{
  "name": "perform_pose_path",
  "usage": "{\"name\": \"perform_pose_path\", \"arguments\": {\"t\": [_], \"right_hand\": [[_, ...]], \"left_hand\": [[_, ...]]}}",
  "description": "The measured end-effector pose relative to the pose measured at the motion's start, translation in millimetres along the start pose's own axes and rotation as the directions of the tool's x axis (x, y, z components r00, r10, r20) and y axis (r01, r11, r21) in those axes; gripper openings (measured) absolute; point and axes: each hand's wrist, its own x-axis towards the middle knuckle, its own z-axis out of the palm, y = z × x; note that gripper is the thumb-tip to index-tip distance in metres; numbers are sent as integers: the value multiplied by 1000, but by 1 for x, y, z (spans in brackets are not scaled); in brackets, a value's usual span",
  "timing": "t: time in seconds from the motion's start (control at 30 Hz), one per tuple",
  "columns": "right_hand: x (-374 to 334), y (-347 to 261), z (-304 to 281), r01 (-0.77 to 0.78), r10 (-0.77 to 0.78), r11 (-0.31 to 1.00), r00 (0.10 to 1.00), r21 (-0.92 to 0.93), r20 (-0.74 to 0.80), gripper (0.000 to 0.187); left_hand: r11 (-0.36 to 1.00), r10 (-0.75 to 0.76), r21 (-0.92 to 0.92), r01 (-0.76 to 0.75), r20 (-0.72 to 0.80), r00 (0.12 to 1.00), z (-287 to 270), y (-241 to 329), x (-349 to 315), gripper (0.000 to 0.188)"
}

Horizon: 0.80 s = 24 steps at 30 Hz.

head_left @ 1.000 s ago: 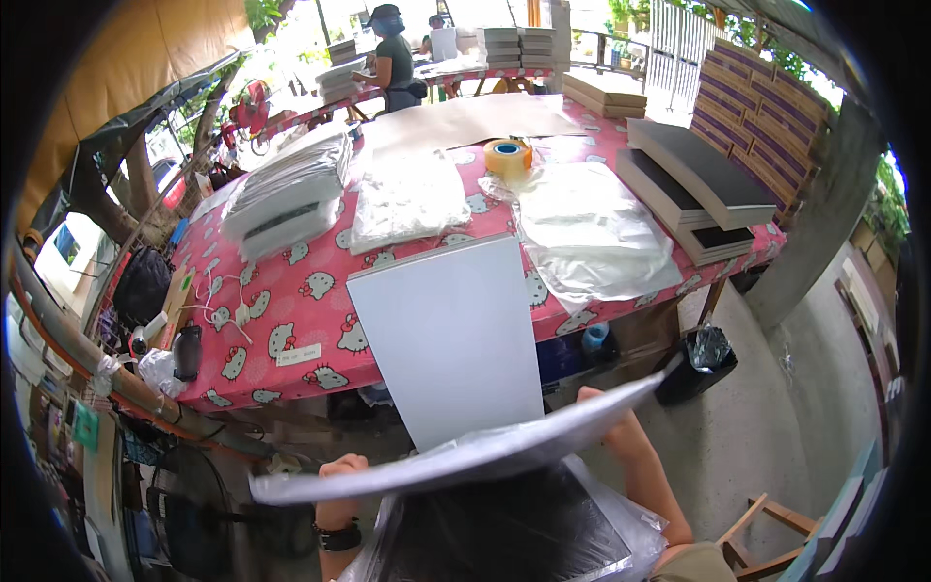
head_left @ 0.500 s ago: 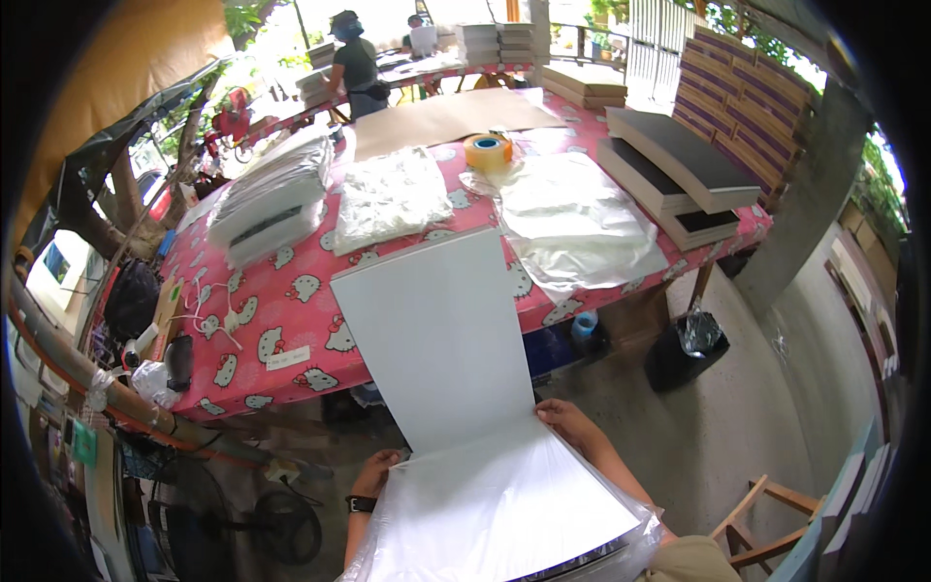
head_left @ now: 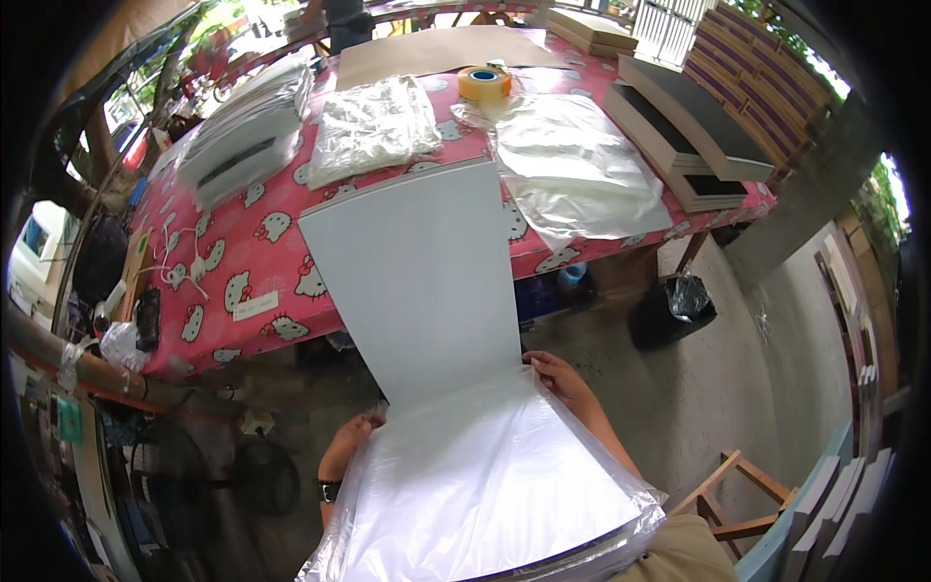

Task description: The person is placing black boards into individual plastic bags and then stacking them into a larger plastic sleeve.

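Note:
A tall white board (head_left: 417, 281), apparently a stack of boards, slants away from me with its far end over the edge of the pink table. Its near part sits inside a see-through plastic bag (head_left: 475, 495). My left hand (head_left: 356, 436) pinches the bag's mouth at the board's left edge. On the opposite edge, my right hand (head_left: 564, 378) holds the bag's rim, thumb and fingers closed on it. Dark edges show through the plastic at the near end, by my lap.
On the pink patterned table (head_left: 262, 335) lie wrapped boards (head_left: 247, 126), two piles of plastic bags (head_left: 373, 131) (head_left: 577, 165), an orange tape roll (head_left: 484, 84) and dark-topped boards (head_left: 698, 116). A black bin (head_left: 669, 315) stands right. A wooden stool (head_left: 737, 495) and fan (head_left: 262, 475) flank me.
The view has tilted down, so the table and board sit higher in the picture. Both hands keep their grip at the bag's mouth.

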Motion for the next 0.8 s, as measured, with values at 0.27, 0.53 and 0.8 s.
{"name": "perform_pose_path", "arguments": {"t": [0.27,0.53,0.8], "right_hand": [[35,37,-4,253,-546,641,814,-725,-199,22],[52,35,0,166,-715,247,696,-955,-63,21],[33,-41,41,458,-920,95,380,-884,98,9]], "left_hand": [[977,-85,-202,64,-98,992,-18,-29,22,24],[977,-58,168,129,-373,926,-3,-40,58,35],[969,103,237,-61,-169,980,-6,-21,18,34]]}}
